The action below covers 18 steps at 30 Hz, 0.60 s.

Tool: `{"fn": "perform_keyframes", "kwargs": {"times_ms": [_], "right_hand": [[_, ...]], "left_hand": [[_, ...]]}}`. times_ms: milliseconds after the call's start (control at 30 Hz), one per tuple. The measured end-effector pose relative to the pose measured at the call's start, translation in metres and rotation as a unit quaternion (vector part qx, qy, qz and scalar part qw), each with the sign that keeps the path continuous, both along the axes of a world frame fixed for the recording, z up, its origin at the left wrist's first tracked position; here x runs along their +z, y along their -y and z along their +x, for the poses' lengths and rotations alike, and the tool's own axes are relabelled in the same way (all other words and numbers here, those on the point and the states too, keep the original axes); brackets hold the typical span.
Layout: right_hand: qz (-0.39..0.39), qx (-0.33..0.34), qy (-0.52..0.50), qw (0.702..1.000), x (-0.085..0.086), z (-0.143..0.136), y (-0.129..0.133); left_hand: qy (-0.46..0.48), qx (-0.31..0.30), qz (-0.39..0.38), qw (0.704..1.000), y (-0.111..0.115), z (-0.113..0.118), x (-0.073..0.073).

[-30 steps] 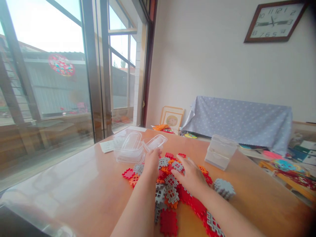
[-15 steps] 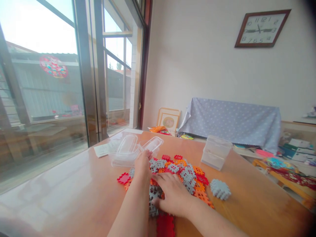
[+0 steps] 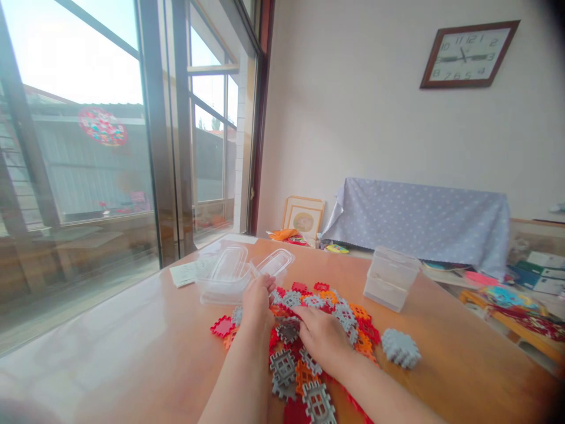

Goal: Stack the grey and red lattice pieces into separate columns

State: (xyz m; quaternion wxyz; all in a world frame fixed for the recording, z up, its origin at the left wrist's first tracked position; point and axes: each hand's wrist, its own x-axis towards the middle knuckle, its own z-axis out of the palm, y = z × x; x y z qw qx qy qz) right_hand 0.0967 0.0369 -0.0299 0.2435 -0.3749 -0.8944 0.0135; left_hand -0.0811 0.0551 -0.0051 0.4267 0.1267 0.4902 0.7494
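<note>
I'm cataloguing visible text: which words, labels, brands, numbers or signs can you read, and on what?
"10 11 12 1 2 3 4 5 6 7 8": wall clock; its 9 is unclear.
Paper slip: any print is too small to read.
Round window decoration: any wording is too blurred.
No words or brands are readable.

Glossy brown table (image 3: 145, 347) with plastic tubs (image 3: 223, 285), papers (image 3: 184, 274), interlocking tiles (image 3: 318, 400).
</note>
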Motion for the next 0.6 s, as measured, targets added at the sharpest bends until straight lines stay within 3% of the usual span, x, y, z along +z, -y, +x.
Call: {"fn": "perform_keyframes", "kwargs": {"times_ms": [267,333,500,600], "right_hand": [[0.017,-0.139,-0.001,0.990,0.020,0.009,-0.011],[0.018,-0.110,-0.008,0.994,0.025,0.005,-0.003],[-0.075,0.075,0.055,0.993,0.024,-0.016,0.024],[-0.112,0.105,0.105,0.983,0.019,-0.030,0.032]], "left_hand": [[0.021,0.009,0.005,1.000,0.000,-0.002,0.000],[0.023,0.016,0.007,1.000,0.000,-0.002,0.001],[0.018,0.035,0.020,0.999,0.001,-0.005,0.002],[0.011,0.048,0.020,0.999,0.001,-0.006,0.004]]}}
